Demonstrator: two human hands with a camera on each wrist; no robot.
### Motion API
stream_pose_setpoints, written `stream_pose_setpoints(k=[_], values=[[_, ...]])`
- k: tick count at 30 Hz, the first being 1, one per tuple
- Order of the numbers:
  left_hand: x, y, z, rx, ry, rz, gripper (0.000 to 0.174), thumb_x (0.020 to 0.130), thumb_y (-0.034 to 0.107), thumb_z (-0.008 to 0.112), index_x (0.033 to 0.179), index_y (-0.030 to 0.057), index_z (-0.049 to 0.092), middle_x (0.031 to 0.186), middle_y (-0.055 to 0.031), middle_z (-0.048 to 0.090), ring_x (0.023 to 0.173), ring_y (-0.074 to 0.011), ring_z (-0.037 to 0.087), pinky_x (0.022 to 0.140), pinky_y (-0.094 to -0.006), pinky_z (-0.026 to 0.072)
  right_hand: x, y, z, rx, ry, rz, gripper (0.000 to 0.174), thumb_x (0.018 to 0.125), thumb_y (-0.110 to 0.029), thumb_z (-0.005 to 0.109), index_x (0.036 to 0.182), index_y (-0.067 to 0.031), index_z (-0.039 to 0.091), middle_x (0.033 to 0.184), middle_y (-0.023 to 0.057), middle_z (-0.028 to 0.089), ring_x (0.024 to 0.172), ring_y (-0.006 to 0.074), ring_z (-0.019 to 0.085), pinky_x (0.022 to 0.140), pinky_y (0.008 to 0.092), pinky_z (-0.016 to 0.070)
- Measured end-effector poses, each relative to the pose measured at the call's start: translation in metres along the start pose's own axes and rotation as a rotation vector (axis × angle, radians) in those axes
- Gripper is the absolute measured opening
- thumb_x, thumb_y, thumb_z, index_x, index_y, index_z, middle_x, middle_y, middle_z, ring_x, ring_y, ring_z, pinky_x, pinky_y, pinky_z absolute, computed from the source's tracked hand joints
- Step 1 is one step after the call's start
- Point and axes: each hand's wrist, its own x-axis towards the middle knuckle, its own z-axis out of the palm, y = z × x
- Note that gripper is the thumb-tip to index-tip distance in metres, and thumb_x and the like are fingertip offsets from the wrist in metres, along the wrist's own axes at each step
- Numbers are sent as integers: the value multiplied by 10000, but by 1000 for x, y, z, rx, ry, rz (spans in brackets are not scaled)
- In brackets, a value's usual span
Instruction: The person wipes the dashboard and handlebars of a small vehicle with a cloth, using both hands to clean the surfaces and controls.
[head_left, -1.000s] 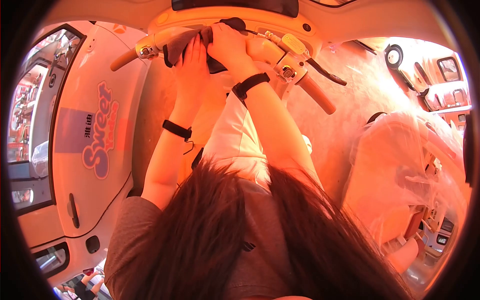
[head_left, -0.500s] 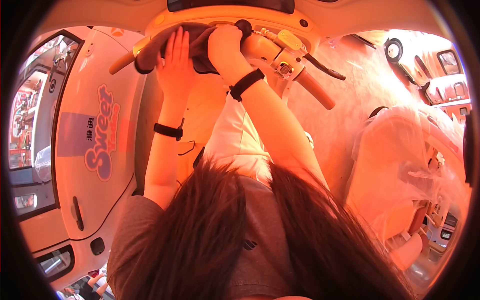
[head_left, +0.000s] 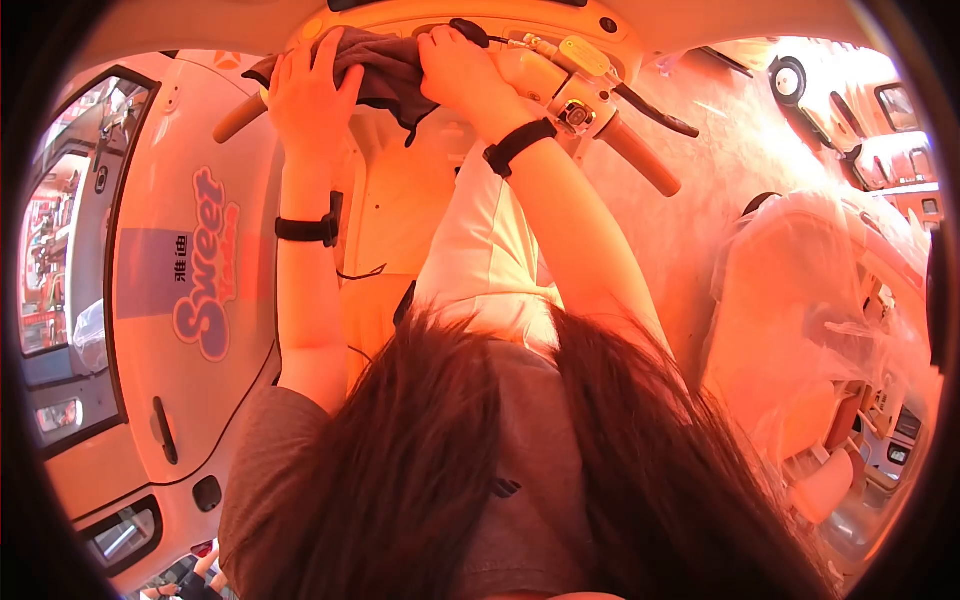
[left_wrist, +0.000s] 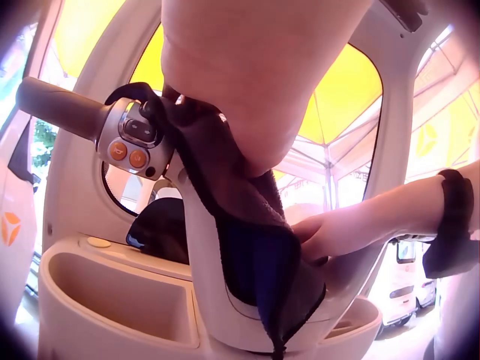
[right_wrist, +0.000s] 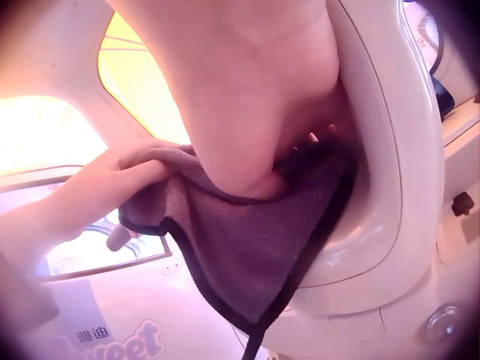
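Observation:
A dark cloth with a black bound edge is draped over the handlebar of a small enclosed vehicle. My left hand lies over its left part, fingers spread across the far side and thumb on the near side. At the handlebar's middle, my right hand grips the cloth's other part. In the right wrist view the right thumb presses on the cloth, the fingers behind it mostly hidden. One cloth corner hangs down, seen in the left wrist view beside the steering column.
The left handlebar grip and orange switch buttons sit beside the cloth. To the right are the brake lever and right grip. An open door stands at left, a plastic-wrapped vehicle at right.
My left hand has slid left along the handlebar, away from the right hand, and its fingers have spread. The cloth has shifted and a corner now hangs between the hands.

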Motion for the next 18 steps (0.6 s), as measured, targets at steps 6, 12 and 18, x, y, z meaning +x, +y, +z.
stream_pose_setpoints(k=[6, 12, 18], values=[[-10, 9, 7, 67, 118, 48, 552, 905, 112, 673, 1442, 198, 582, 1400, -98, 611, 1302, -299, 586, 1130, -493, 458, 6, -1, 16, 584, -5, -1, 516, 788, -6, 602, 1304, -16, 599, 1406, 193, 569, 1348, 386, 516, 1124, 439, 447], [-50, 28, -5, -26, 37, -49, 680, 909, 54, 645, 1551, 196, 472, 1627, -157, 394, 1464, -361, 432, 1192, -511, 384, -13, -12, 20, 308, 215, -15, 664, 816, -56, 658, 1461, -46, 499, 1492, 195, 516, 1419, 360, 465, 1169, 448, 408], [-78, 39, 10, -26, -30, -55, 673, 920, 58, 630, 1562, 164, 459, 1672, -171, 311, 1497, -380, 377, 1210, -539, 341, -48, -39, 8, 87, 269, 82, 724, 860, -107, 645, 1524, 45, 398, 1584, 216, 413, 1472, 354, 406, 1179, 470, 378]])
